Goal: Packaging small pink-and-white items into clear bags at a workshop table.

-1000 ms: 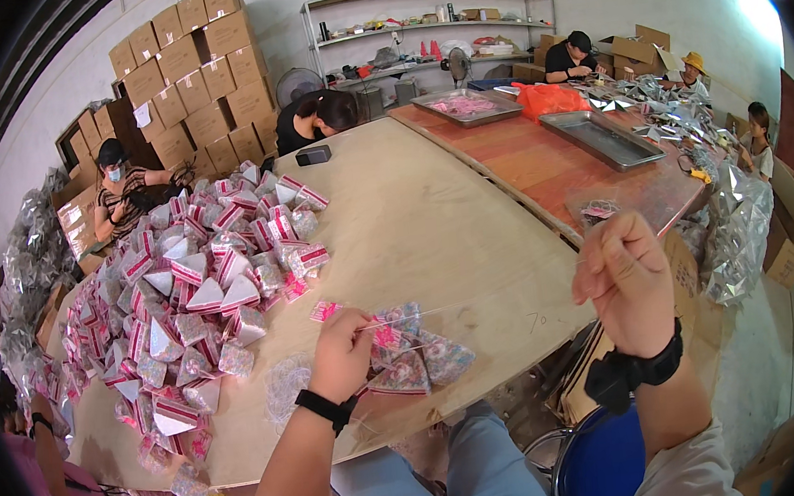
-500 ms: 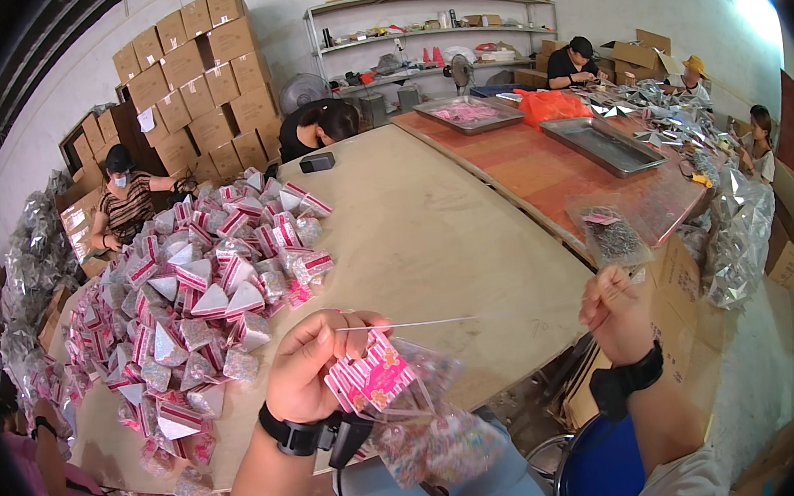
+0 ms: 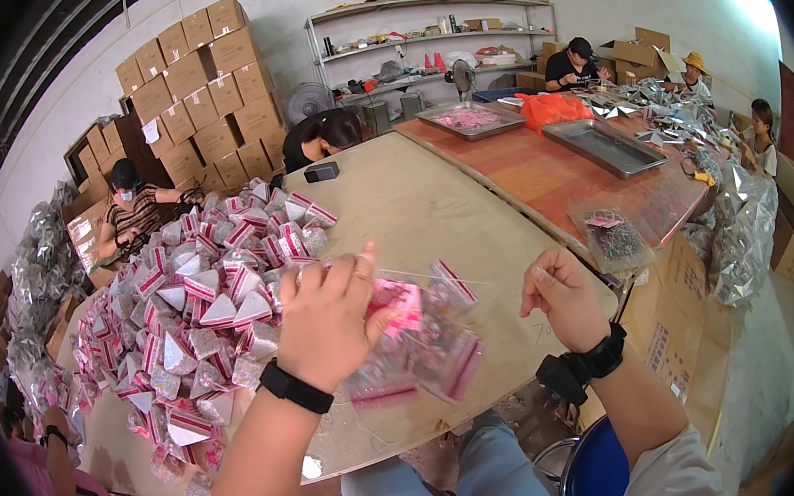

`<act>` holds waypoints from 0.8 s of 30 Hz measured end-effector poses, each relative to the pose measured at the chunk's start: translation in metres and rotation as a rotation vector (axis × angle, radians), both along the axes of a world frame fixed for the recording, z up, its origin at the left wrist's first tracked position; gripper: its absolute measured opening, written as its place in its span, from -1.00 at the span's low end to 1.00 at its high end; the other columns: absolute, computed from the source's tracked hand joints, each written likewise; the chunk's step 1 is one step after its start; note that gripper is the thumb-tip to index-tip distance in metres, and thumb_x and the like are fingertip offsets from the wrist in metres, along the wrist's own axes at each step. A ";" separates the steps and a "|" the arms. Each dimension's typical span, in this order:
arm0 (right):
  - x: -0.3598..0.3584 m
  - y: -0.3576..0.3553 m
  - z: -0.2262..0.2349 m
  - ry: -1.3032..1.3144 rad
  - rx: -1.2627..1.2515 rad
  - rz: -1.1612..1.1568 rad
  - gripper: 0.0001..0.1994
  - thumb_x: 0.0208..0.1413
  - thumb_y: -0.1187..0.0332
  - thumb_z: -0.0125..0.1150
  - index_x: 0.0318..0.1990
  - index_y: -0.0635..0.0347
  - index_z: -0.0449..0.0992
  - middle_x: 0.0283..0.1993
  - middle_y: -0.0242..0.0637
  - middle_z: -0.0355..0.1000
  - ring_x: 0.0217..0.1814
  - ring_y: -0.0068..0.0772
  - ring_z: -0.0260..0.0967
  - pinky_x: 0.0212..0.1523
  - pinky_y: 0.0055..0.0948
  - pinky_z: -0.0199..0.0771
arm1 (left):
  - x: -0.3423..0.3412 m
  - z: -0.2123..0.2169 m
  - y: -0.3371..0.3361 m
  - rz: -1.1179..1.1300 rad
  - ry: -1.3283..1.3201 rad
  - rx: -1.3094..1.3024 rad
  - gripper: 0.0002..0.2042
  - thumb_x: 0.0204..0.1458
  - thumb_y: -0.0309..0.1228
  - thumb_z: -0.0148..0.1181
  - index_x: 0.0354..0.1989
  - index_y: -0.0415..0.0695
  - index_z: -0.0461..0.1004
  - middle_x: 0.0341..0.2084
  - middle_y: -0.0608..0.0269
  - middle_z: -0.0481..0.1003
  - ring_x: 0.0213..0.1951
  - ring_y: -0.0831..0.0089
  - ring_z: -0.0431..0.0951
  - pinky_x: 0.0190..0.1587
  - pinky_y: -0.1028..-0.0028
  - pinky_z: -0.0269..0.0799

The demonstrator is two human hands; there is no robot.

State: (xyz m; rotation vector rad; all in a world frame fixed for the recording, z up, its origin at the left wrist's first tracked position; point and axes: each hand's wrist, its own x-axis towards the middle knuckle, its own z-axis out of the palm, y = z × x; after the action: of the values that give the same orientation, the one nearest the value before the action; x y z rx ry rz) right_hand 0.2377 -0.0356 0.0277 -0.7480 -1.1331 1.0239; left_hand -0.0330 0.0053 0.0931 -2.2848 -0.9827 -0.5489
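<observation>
My left hand [image 3: 332, 315] is over the table's near edge, back of the hand up, its thumb against a bright pink card [image 3: 396, 305]. Joined to that card, a bundle of clear plastic packets [image 3: 417, 364] with pink edges fans out, blurred, beside the hand. A thin white string [image 3: 437, 277] runs rightward from near the left fingers. My right hand [image 3: 562, 295] is raised to the right, apart from the bundle, its fingers curled into a pinch; whatever lies in them is too small to make out. Each wrist wears a black strap.
A heap of triangular pink-and-white packets [image 3: 200, 322] covers the left of the pale table [image 3: 392, 196]. On the red table [image 3: 493, 159] lie metal trays [image 3: 605, 147] and a bag of dark small pieces [image 3: 615, 236]. Several people work around. Cartons [image 3: 199, 86] stand at the back left.
My left hand has moved up and turned back-up, swinging the bundle from above my lap to over the table edge. My right hand has moved left and slightly down.
</observation>
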 end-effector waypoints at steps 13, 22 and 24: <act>-0.039 -0.018 -0.061 -0.233 -0.158 0.132 -0.95 0.11 0.58 -0.08 -0.36 0.25 0.28 -0.45 -0.38 0.29 -0.45 -0.61 0.28 -0.37 -0.62 0.34 | -0.055 -0.077 -0.003 0.007 -0.286 -0.682 -0.85 -0.12 -0.42 -0.01 -0.53 -0.22 0.44 -0.63 -0.01 0.42 -0.45 0.06 0.46 -0.35 0.20 0.35; -0.072 -0.038 -0.084 -0.341 -0.226 0.311 -0.98 0.13 0.58 -0.07 -0.31 0.27 0.27 -0.44 -0.34 0.32 -0.42 -0.60 0.30 -0.36 -0.62 0.36 | -0.071 -0.083 -0.020 0.244 0.204 -0.260 -0.94 -0.22 -0.41 0.08 -0.63 -0.06 0.43 -0.69 0.24 0.43 -0.61 0.33 0.48 -0.50 0.35 0.30; -0.079 -0.037 -0.090 -0.341 -0.230 0.329 -0.98 0.13 0.58 -0.08 -0.31 0.27 0.27 -0.44 -0.35 0.32 -0.43 -0.61 0.29 -0.36 -0.62 0.36 | -0.072 -0.080 -0.019 0.217 0.219 -0.278 -0.96 -0.23 -0.43 0.07 -0.61 -0.06 0.44 -0.67 0.25 0.44 -0.60 0.34 0.48 -0.48 0.36 0.28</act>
State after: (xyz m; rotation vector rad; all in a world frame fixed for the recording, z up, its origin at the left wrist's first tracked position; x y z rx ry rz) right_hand 0.1589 -0.0731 -0.0621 -0.9650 -1.4822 1.3534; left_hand -0.1048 -0.0138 0.0128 -2.3724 -1.2375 -0.0718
